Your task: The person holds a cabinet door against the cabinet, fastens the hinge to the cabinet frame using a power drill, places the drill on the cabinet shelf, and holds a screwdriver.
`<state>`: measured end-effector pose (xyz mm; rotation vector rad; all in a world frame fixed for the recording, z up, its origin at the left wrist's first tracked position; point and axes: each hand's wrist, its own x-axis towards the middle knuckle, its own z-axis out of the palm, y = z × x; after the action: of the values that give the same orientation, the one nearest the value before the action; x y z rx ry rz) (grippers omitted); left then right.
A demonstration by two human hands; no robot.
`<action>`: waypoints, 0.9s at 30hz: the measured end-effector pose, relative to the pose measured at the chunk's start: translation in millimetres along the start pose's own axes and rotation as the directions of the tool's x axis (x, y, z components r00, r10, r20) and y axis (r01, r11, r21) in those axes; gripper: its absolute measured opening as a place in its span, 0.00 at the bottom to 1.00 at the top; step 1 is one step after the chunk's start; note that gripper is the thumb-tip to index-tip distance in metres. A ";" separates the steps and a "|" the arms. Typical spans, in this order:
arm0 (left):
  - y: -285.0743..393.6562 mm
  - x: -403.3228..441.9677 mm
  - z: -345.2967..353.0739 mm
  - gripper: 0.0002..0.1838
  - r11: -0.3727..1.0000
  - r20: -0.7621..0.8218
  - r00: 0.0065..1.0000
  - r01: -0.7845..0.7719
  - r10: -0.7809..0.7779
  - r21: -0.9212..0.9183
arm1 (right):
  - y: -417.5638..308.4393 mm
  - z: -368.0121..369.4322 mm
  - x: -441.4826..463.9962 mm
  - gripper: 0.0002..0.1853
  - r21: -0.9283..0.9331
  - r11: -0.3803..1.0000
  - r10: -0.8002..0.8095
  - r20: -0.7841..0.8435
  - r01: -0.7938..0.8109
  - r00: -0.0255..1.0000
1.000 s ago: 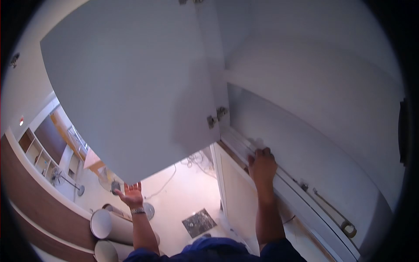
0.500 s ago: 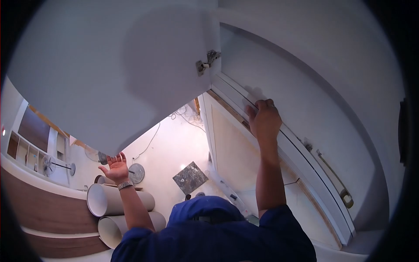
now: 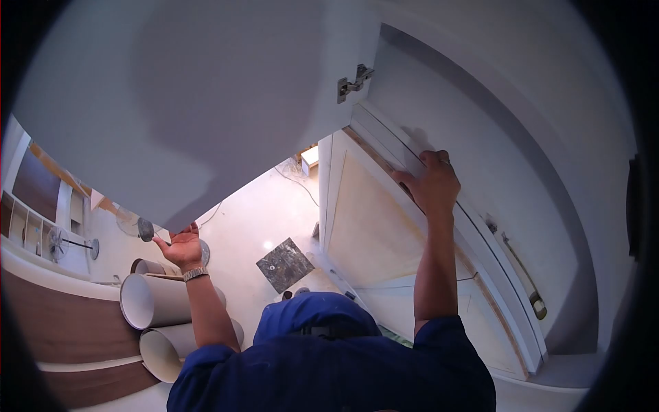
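Observation:
A large white cabinet door (image 3: 261, 89) hangs swung out on a metal hinge (image 3: 353, 84), with a head-shaped shadow across it. At its lower corner, my left hand (image 3: 184, 248) is palm up, with bent fingers at the edge and the thumb out to the side; the fingertips are partly hidden. My right hand (image 3: 436, 180) wraps round the white bottom edge of the cabinet (image 3: 395, 137), thumb below and fingers on top. Inside the cabinet, a brush-like tool with a long thin handle (image 3: 525, 275) lies to the right of that hand.
Far below is a pale floor (image 3: 237, 240) with a dark square board (image 3: 285, 265). Large rolled sheets (image 3: 156, 302) lie at lower left, beside brown panels (image 3: 75, 319). A standing fan (image 3: 60, 243) and shelving (image 3: 31, 230) are farther left. A thin cable (image 3: 298, 182) trails across the floor.
The view has shifted, so the door and hinge sit farther right. My left hand's fingers have bent in against the door's lower edge. My right hand keeps its grip on the cabinet edge.

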<state>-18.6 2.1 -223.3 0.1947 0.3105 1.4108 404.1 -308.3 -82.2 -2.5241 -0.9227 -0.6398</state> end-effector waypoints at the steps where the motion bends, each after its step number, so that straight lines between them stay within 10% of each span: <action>1: 0.0 -1.9 -2.0 0.38 1.000 0.011 1.000 0.022 -0.022 -0.008 | 0.1 1.7 0.3 0.27 -0.009 1.000 -0.003 0.004 0.003 1.000; 13: -34.7 -1.0 -54.2 0.35 0.958 -0.098 0.953 0.287 -0.286 -0.008 | -5.3 3.2 0.0 0.21 0.009 1.000 0.001 -0.073 -0.001 0.997; 27: -39.5 37.6 -27.7 0.23 0.978 -0.125 0.977 0.186 -0.173 0.098 | 4.0 -1.1 -1.9 0.21 0.110 0.994 0.033 -0.072 -0.025 0.997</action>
<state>14.3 31.8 -265.5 0.1705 0.4903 1.2286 405.2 -312.7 -83.1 -2.3966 -0.8696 -0.6510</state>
